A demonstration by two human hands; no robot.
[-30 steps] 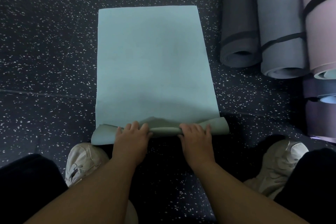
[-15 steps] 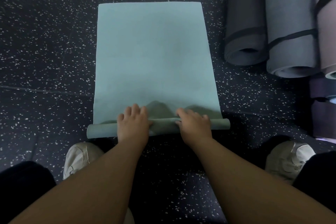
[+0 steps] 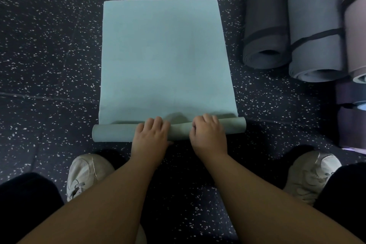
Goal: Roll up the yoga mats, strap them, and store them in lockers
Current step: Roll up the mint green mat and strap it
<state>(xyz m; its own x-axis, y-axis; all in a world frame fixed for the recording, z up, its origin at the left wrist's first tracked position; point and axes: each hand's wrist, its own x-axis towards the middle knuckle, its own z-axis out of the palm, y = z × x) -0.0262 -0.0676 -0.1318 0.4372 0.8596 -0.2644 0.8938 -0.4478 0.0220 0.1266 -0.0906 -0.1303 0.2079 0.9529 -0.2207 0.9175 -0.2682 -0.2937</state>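
A light teal yoga mat lies flat on the dark speckled floor, stretching away from me. Its near end is wound into a thin roll that runs left to right. My left hand grips the roll near its middle, fingers curled over the top. Just to the right, my right hand grips the same roll with curled fingers. The roll sticks out past both hands on either side.
At the right lie rolled mats bound with black straps: a dark grey one, a blue-grey one and a pink one; a purple one lies nearer. My beige shoes flank my arms.
The folded near edge of the teal mat has become a tight, even roll and has moved a little away from me. Both hands went forward with it.
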